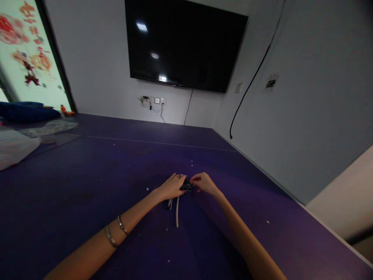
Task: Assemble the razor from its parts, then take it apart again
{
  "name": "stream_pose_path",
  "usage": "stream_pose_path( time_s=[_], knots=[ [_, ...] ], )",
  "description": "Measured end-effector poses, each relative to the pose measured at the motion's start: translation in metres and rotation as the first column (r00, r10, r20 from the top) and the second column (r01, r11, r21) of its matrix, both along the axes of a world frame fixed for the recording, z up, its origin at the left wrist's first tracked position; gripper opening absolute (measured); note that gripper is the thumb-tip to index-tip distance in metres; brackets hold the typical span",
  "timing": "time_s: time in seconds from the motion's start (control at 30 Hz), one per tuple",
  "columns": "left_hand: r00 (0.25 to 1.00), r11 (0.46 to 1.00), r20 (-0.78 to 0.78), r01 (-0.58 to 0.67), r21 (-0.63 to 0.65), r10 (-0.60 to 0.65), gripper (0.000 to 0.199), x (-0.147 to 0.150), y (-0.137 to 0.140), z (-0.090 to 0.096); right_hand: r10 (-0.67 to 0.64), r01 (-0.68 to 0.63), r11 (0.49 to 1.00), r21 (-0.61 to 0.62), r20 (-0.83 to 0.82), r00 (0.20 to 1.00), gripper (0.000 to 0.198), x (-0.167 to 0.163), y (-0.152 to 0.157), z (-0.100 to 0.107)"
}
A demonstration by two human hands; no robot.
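My left hand (172,187) rests low over the purple surface, its fingers curled round a small black object (186,187) whose exact kind I cannot make out. At that object's right end is my right hand (203,182), thumb and forefinger pinched together. Whatever lies between those fingertips is too small to tell. A pale, narrow strip or cable (177,213) runs toward me from beneath my left hand. Beside it, partly covered by the same hand, lies a small grey and dark item (169,204).
The wide purple surface (116,163) carries scattered white scraps. Clear plastic (55,127), a white bag (16,147) and dark blue cloth (27,111) lie at the left. A black cable (250,83) hangs down the right wall, and a television (186,42) is mounted ahead above sockets.
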State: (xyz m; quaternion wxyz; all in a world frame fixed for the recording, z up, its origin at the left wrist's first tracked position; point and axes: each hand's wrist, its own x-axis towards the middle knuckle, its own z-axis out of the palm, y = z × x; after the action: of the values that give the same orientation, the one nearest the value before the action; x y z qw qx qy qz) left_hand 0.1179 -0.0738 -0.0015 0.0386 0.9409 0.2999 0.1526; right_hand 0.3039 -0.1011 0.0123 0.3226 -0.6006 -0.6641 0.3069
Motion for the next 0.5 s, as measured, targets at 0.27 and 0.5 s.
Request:
stream_pose_path(
  time_s=[0.27, 0.5],
  knots=[
    [1.000, 1.000, -0.004, 0.017, -0.015, -0.017, 0.049, -0.0008, 0.0004, -0.0020, 0.011, -0.011, 1.000, -0.012, 0.007, 1.000, 0.020, -0.0048, -0.0035, -0.0005],
    [0.999, 0.999, 0.020, 0.033, -0.006, -0.033, 0.042, -0.0005, 0.0029, -0.0054, 0.037, -0.037, 0.999, -0.005, 0.027, 0.999, 0.020, -0.0040, -0.0020, -0.0046]
  ],
)
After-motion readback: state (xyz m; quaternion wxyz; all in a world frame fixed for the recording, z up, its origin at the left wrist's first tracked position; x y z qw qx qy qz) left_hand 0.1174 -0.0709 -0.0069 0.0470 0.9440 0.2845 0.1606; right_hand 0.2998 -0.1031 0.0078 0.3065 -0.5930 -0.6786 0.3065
